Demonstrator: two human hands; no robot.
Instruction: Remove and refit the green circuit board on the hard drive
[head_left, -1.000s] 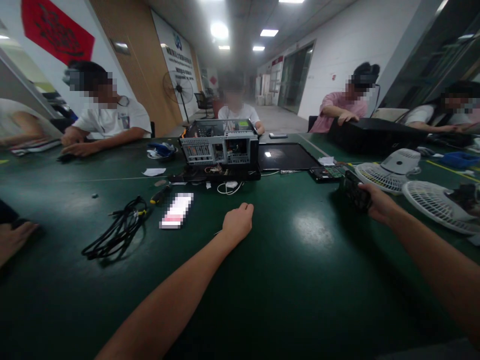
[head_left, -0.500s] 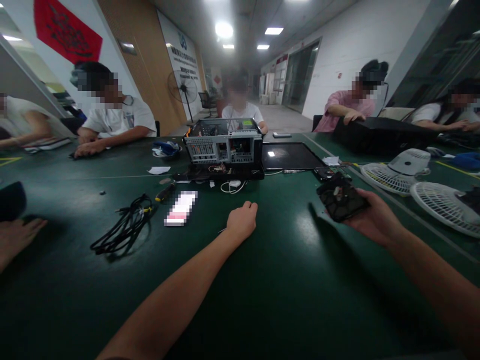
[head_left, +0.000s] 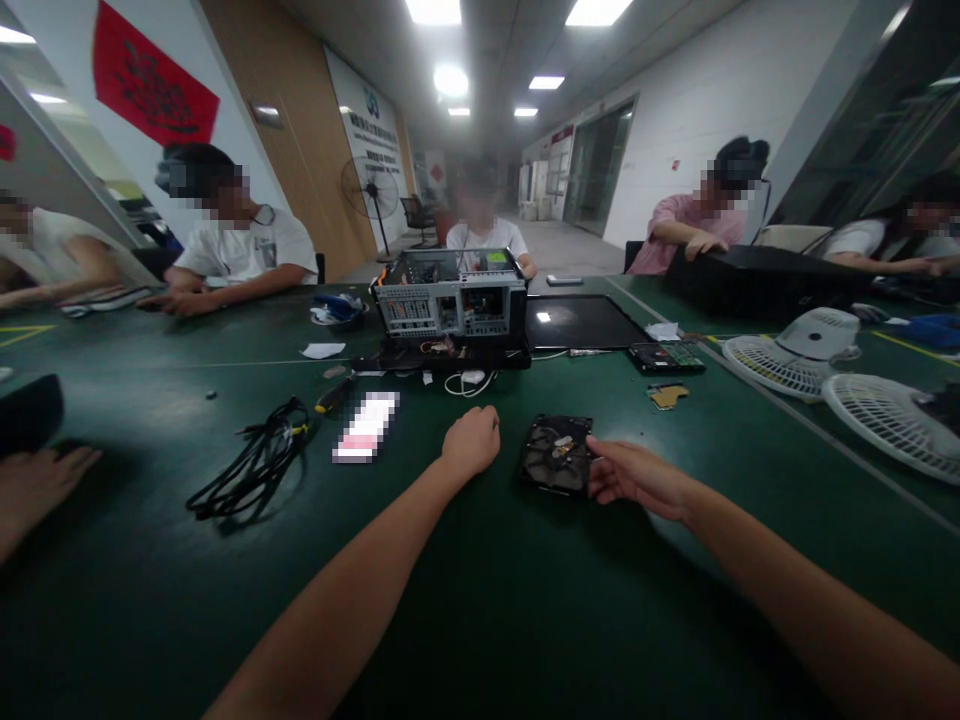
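Note:
My right hand (head_left: 637,475) grips a black hard drive (head_left: 556,455) by its right edge, thumb on top and fingers along the side. The drive's casing faces up, with a small metal hub near its middle. It is at or just above the tabletop; I cannot tell which. To its left my left hand (head_left: 472,440) is closed like a fist, resting near the table surface. Whatever it may hold is hidden by its fingers. Beyond the right hand lies a small yellowish circuit board (head_left: 667,396). Behind that is another hard drive (head_left: 666,358) with a green board showing.
An opened computer case (head_left: 450,305) stands ahead, a flat black panel (head_left: 585,320) beside it. Left are a phone (head_left: 367,425), a screwdriver (head_left: 334,396) and coiled black cables (head_left: 251,470). White fan parts (head_left: 787,350) lie right. Another person's hand (head_left: 45,490) is at far left; several people sit around.
My right hand has brought the hard drive leftward and lower, close to my left hand. The yellowish board has come into view. My left hand stays closed in nearly the same place.

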